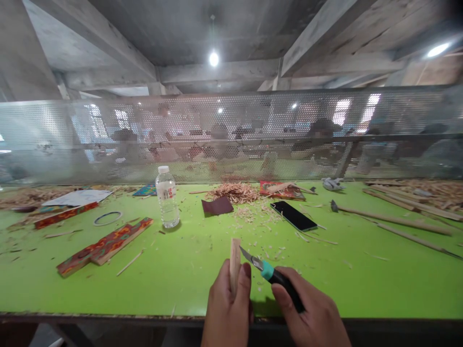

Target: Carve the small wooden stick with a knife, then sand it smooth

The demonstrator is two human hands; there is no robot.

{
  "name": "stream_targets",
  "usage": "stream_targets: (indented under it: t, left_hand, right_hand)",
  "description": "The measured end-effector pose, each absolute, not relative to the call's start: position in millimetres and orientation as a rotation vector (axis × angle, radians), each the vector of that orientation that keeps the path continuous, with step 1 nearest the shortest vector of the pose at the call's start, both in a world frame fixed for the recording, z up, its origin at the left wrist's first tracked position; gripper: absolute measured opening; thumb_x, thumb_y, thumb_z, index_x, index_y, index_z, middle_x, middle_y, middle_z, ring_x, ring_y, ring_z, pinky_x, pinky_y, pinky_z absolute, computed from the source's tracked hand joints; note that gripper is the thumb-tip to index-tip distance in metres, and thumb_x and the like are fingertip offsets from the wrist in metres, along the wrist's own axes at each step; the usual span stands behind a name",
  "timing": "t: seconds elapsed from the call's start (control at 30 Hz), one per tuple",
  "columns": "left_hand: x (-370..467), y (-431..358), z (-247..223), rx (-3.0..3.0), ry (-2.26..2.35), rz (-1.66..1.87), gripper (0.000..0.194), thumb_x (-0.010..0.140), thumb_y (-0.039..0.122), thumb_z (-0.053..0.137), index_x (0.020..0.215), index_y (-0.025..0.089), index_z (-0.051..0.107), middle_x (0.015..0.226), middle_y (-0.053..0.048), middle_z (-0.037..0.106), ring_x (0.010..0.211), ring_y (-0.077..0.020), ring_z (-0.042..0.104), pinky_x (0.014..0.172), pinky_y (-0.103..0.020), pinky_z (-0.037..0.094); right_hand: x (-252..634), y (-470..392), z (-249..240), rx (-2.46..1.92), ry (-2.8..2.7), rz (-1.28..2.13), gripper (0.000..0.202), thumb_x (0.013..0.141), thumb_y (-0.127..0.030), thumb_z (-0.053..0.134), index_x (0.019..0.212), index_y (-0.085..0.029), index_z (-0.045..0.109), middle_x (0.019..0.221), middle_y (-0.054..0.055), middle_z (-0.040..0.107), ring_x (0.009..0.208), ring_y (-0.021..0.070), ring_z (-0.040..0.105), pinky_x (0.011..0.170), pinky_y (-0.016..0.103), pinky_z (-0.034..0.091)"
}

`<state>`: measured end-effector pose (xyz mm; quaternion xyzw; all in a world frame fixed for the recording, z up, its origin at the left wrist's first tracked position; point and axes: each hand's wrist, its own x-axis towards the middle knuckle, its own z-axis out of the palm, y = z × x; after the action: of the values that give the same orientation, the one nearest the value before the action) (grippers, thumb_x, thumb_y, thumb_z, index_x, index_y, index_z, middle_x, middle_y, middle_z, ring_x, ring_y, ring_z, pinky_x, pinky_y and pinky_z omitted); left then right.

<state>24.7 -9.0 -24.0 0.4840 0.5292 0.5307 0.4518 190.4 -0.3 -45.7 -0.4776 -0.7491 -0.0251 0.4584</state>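
Note:
A short, pale wooden stick (235,262) stands roughly upright in my left hand (231,299), whose fingers wrap round its lower part above the table's front edge. To its right, my right hand (311,303) grips a knife (282,283) with a black and teal handle. The knife's blade points up and left, its tip close to the stick's upper right side; whether they touch I cannot tell. Small wood shavings lie on the green table (195,279) beyond my hands.
A water bottle (168,197), sandpaper (217,206), a shavings pile (237,193) and a phone (293,215) lie beyond my hands. Painted wood pieces (104,243) and a tape ring (107,218) are left, long-handled tools (390,219) right. A perforated screen (231,159) borders the back.

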Motion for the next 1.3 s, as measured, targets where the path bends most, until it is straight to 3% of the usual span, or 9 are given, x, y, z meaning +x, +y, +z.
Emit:
stream_targets:
  t: [0.27, 0.47, 0.77, 1.0, 1.17, 1.3]
  left_hand:
    - [20.6, -9.2, -20.1, 1.283, 1.272, 1.304, 0.061, 0.092, 0.073, 0.057, 0.111, 0.016, 0.069, 0.089, -0.006, 0.067, 0.089, -0.0246, 0.06, 0.078, -0.026, 0.046]
    - [19.8, -7.9, -23.0, 1.305, 1.264, 1.263, 0.055, 0.094, 0.07, 0.054, 0.106, 0.017, 0.067, 0.083, -0.003, 0.062, 0.075, -0.0204, 0.053, 0.066, -0.024, 0.042]
    - [23.3, -8.9, -25.1, 1.265, 1.297, 1.315, 0.055, 0.092, 0.07, 0.057, 0.105, 0.018, 0.068, 0.075, -0.002, 0.06, 0.073, -0.0215, 0.055, 0.068, -0.025, 0.044]
    - [23.6, -8.6, -21.4, 1.281, 1.281, 1.359, 0.049, 0.09, 0.061, 0.064, 0.113, 0.018, 0.07, 0.085, -0.008, 0.071, 0.079, -0.0254, 0.062, 0.074, -0.027, 0.048]
    - [24.2, -8.8, -28.2, 1.311, 1.346, 1.329, 0.037, 0.092, 0.053, 0.06, 0.1, 0.019, 0.07, 0.073, -0.003, 0.064, 0.073, -0.0234, 0.056, 0.07, -0.026, 0.043]
    - [22.9, -7.8, -33.9, 1.345, 1.379, 1.286, 0.034, 0.093, 0.05, 0.057, 0.101, 0.019, 0.068, 0.08, -0.004, 0.064, 0.073, -0.0221, 0.053, 0.068, -0.027, 0.04]
  right_hand:
    - [187.0, 0.2, -44.8, -1.119, -1.872, -0.189, 0.033, 0.105, -0.05, 0.045, 0.104, -0.024, 0.065, 0.083, 0.004, 0.078, 0.068, 0.0198, 0.076, 0.057, 0.025, 0.058]
    - [184.9, 1.1, -44.2, -1.099, -1.867, -0.233, 0.034, 0.105, -0.051, 0.045, 0.103, -0.023, 0.066, 0.083, 0.003, 0.078, 0.069, 0.0195, 0.076, 0.058, 0.025, 0.058]
    - [183.1, -2.0, -43.1, -1.102, -1.854, -0.242, 0.036, 0.105, -0.052, 0.045, 0.101, -0.023, 0.067, 0.082, 0.005, 0.078, 0.068, 0.0202, 0.076, 0.056, 0.026, 0.058]
    - [182.7, -1.5, -45.1, -1.077, -1.856, -0.255, 0.033, 0.104, -0.051, 0.048, 0.101, -0.023, 0.066, 0.082, 0.005, 0.077, 0.068, 0.0212, 0.076, 0.058, 0.027, 0.058]
    - [182.1, -2.4, -45.3, -1.068, -1.868, -0.267, 0.031, 0.104, -0.05, 0.049, 0.102, -0.023, 0.065, 0.082, 0.004, 0.077, 0.069, 0.0204, 0.076, 0.06, 0.027, 0.058]
    - [182.0, -1.8, -44.6, -1.076, -1.865, -0.28, 0.032, 0.104, -0.051, 0.049, 0.103, -0.023, 0.065, 0.083, 0.004, 0.077, 0.07, 0.0201, 0.076, 0.06, 0.027, 0.058]
